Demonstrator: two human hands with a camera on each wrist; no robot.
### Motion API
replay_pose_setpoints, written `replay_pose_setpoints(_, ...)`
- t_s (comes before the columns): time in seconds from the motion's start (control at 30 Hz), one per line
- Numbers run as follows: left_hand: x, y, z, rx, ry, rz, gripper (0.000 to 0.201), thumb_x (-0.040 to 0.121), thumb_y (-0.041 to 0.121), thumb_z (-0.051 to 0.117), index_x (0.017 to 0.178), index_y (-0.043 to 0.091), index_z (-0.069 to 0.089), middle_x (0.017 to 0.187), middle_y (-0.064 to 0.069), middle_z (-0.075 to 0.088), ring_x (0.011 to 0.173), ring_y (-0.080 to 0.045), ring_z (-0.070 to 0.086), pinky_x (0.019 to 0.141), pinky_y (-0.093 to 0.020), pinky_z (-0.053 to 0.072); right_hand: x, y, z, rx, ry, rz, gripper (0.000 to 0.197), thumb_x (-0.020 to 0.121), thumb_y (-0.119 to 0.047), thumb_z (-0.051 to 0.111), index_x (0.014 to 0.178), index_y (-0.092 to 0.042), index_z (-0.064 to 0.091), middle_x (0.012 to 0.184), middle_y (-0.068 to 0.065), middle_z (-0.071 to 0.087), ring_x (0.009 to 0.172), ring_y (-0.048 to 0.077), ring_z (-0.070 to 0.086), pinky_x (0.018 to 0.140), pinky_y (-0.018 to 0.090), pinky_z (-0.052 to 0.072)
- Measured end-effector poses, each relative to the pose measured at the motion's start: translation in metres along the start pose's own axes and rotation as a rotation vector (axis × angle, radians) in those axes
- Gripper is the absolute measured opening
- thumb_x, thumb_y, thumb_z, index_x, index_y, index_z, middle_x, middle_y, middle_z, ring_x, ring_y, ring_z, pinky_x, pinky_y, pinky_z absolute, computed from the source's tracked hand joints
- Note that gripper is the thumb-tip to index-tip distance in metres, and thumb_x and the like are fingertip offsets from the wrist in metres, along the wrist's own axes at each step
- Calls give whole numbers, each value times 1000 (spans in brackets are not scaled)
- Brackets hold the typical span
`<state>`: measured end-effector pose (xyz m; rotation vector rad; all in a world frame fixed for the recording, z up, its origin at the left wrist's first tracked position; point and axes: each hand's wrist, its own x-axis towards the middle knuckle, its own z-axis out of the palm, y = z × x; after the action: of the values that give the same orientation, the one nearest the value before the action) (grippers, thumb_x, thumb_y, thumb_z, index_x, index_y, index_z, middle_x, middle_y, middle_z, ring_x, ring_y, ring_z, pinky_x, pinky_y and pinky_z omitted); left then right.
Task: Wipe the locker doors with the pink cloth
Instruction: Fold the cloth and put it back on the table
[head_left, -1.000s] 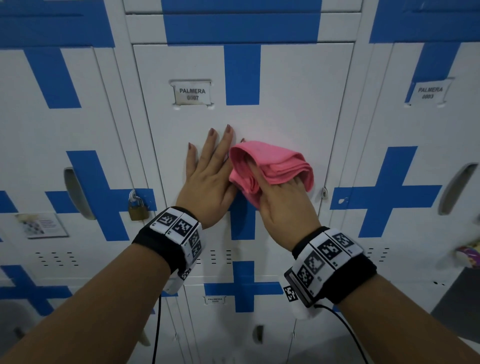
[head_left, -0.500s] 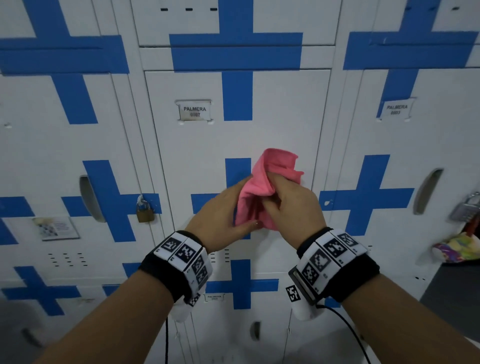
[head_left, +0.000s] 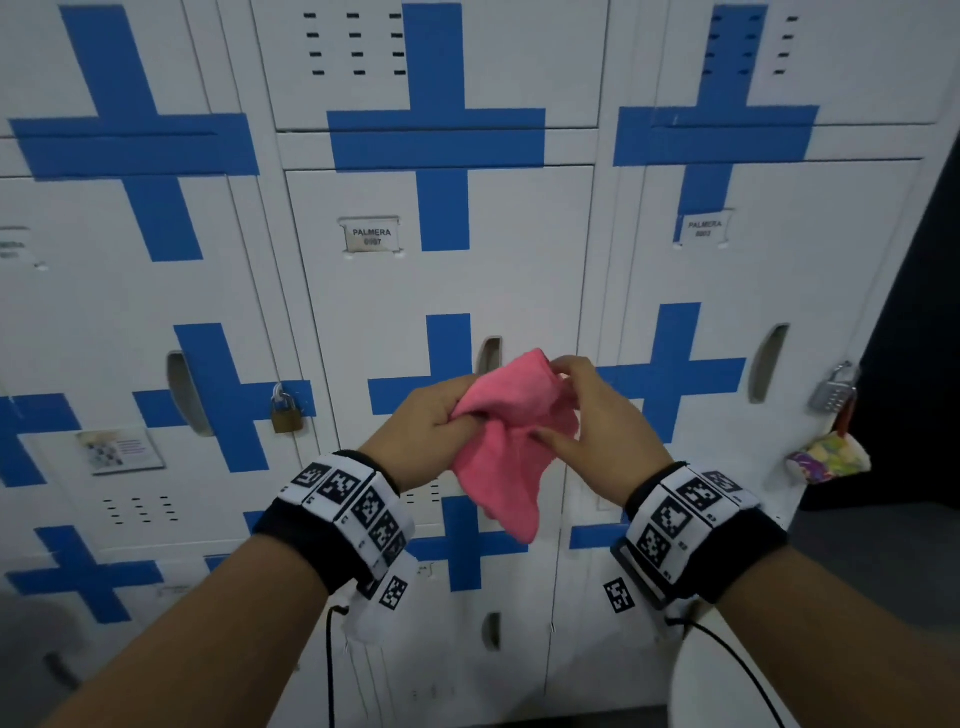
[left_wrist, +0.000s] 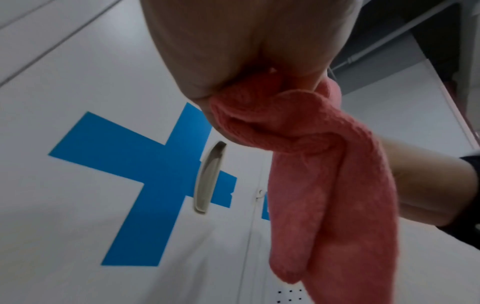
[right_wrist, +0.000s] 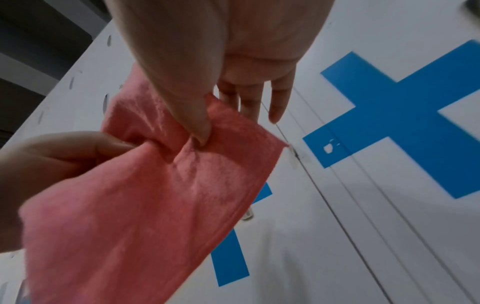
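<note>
The pink cloth (head_left: 511, 447) hangs in the air between both hands, a short way in front of the white locker doors (head_left: 447, 280) with blue crosses. My left hand (head_left: 441, 415) grips a bunched fold of the cloth (left_wrist: 306, 164) in its curled fingers. My right hand (head_left: 582, 410) pinches the cloth's (right_wrist: 145, 195) upper edge between thumb and fingers, its other fingers loosely extended. The lower part of the cloth droops below the hands. Neither hand touches a door.
A brass padlock (head_left: 285, 413) hangs on the left locker, a silver combination lock (head_left: 834, 392) on the right one, with a colourful cloth bundle (head_left: 826, 460) below it. Recessed handles (head_left: 491, 356) sit in each door. A dark gap lies at the far right.
A second ago my left hand lay flat on the door and the right pressed the cloth against it. Both hands have since come off the door and hold the cloth, which is unfolding downward.
</note>
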<state>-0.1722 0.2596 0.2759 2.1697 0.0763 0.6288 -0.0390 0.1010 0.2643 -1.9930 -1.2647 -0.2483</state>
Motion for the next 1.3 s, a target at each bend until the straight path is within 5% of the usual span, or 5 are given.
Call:
replay_pose_setpoints(0.3,8,23,81,-42,-159,21,19,93,16,55,109,16,64,103,-1,68,95,-13,64,88,-36,52,-75,43,-50,39,85,89,28,77,-29,67,96,-15,53,111,-3,48,103,2,43,88,8,33)
replay_pose_setpoints(0.5,19,38,159,-54,-357,77,30,83,33,54,104,13,64,99,-6,66,90,-19,64,80,-35,53,-135,78,-88,-33,-2,348,22,84,-23,61,92,-16,43,78,-2,58,77,21,59,68,37,48)
replay_pose_setpoints(0.67,28,31,215,-7,-420,45,37,80,43,64,100,12,60,93,-3,64,84,-20,62,73,-38,52,-176,111,-110,-111,10,393,21,88,-18,56,82,-32,40,73,-10,53,65,3,51,61,29,35)
replay_pose_setpoints(0.83,27,4,279,158,-443,-66,31,87,43,60,96,13,60,92,-4,61,84,-20,60,72,-33,47,-214,144,-117,-202,-3,494,16,93,-22,52,100,-8,55,95,8,60,88,26,57,76,32,40)
replay_pose_setpoints(1.3,-3,-44,381,308,-641,-245,25,93,34,51,109,17,61,109,-9,62,97,-24,59,77,-26,42,-278,218,-84,-237,-209,791,25,95,-30,48,113,-13,45,93,7,63,86,27,58,68,30,35)
